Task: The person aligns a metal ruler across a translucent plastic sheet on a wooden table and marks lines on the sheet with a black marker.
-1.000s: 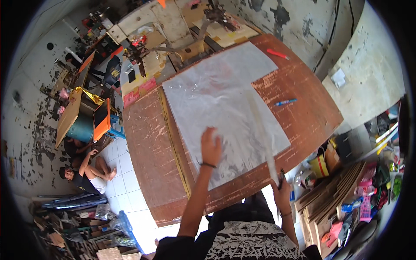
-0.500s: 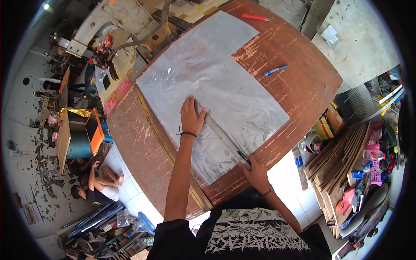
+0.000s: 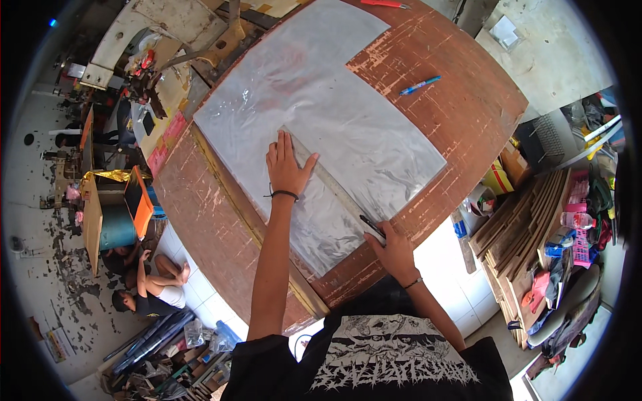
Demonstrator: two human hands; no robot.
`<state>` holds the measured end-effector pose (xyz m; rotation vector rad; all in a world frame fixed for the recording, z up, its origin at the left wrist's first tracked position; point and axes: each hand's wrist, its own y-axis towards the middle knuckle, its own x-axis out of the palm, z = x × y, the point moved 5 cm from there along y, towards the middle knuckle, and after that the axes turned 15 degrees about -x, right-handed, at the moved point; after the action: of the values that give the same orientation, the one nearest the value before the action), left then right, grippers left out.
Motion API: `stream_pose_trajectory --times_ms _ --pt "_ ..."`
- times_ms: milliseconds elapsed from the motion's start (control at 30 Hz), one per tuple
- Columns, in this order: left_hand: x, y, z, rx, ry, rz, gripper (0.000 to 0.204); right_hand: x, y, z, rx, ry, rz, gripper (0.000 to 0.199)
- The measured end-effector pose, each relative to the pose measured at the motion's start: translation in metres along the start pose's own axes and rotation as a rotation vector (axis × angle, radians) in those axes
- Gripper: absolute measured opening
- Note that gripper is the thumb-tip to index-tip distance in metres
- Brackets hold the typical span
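Observation:
A large translucent plastic sheet (image 3: 314,100) lies on the red-brown table (image 3: 461,113), with a long straight ruler (image 3: 334,189) slanting across its near part. My left hand (image 3: 289,171) rests flat on the ruler's far end and the sheet, fingers stretched and thumb out to the right. Close to the sheet's near edge, my right hand (image 3: 397,254) grips a slim black pen-like tool (image 3: 370,225) beside the ruler's near end. Its tip is too small to make out.
A blue pen (image 3: 420,85) and a red slim tool (image 3: 386,4) lie on the table beyond the sheet. A wooden strip (image 3: 251,227) runs along the left. Stacked boards (image 3: 518,227) stand at right. Another person (image 3: 150,294) sits on the floor at left.
My left hand has shifted slightly to the left on the ruler, whose far end now shows past my fingertips. My right hand still holds the black tool. The view has moved a little.

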<state>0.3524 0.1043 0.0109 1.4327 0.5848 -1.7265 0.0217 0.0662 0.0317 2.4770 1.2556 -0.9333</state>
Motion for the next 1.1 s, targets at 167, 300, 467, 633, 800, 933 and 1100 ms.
stream_pose_trajectory --times_ms 167,300,467,633,800,933,1100 --pt "0.002 0.002 -0.001 -0.001 0.047 -0.016 0.096 0.004 -0.002 0.003 -0.002 -0.043 0.013 0.04" --pt "-0.003 0.003 0.004 -0.036 0.012 -0.092 0.101 -0.002 -0.005 0.003 -0.024 -0.067 0.105 0.039" --pt "-0.004 0.003 0.002 -0.044 0.029 -0.074 0.107 -0.012 -0.017 0.006 -0.07 -0.103 0.143 0.041" --pt "-0.001 0.006 0.002 -0.031 0.02 -0.059 0.108 -0.021 -0.042 0.012 -0.019 -0.097 0.097 0.044" --pt "-0.003 0.007 0.005 -0.066 -0.024 -0.12 0.107 -0.02 -0.046 0.016 -0.035 -0.1 0.121 0.045" --pt "-0.003 0.005 0.001 -0.047 -0.023 -0.06 0.107 -0.022 -0.046 0.012 -0.072 -0.099 0.123 0.044" --pt "-0.002 0.004 0.001 -0.042 -0.028 -0.062 0.106 -0.021 -0.047 0.013 -0.055 -0.085 0.118 0.042"
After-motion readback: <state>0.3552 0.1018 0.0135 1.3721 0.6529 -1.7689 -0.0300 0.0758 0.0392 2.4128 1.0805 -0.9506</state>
